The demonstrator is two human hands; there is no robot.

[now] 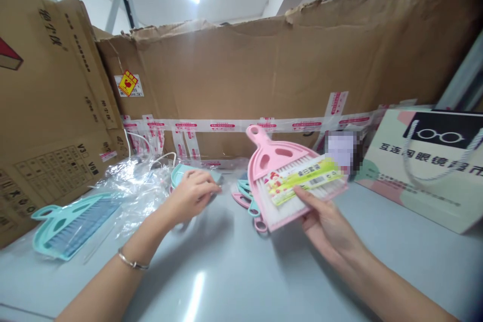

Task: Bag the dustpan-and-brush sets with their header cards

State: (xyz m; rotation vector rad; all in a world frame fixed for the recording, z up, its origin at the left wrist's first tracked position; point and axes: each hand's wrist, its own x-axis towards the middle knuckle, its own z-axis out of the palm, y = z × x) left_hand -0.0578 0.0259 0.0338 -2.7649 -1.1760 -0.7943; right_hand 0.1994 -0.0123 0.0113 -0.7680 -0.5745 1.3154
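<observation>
Near the middle of the frame, a little to the right, the pink dustpan set (278,169) was up above the table (222,287), tilted, with its looped handle toward the top. The right hand (329,227) was closed on its lower right part: the thumb pressed on the front, near the printed label (307,181), and the other fingers went behind, mostly hidden.

The left hand (194,192), at the centre left, had its fingers loosely bent. It was in front of a turquoise dustpan (181,173), but I could not tell whether it touched this or held anything. Beside it, on the left, lay crumpled clear plastic (141,196), and at the lower left there was a wrapped turquoise set (71,229). Smaller turquoise and pink pieces (242,193) were just left of the pink one.

In my judgement, the pink set was light and rather stiff, like thin moulded plastic, while its pale bristles would bend softly. The smooth surface could slip a little under the fingers. It did not look very fragile. The firm rim or the looped handle seemed a surer hold than the bristles.
</observation>
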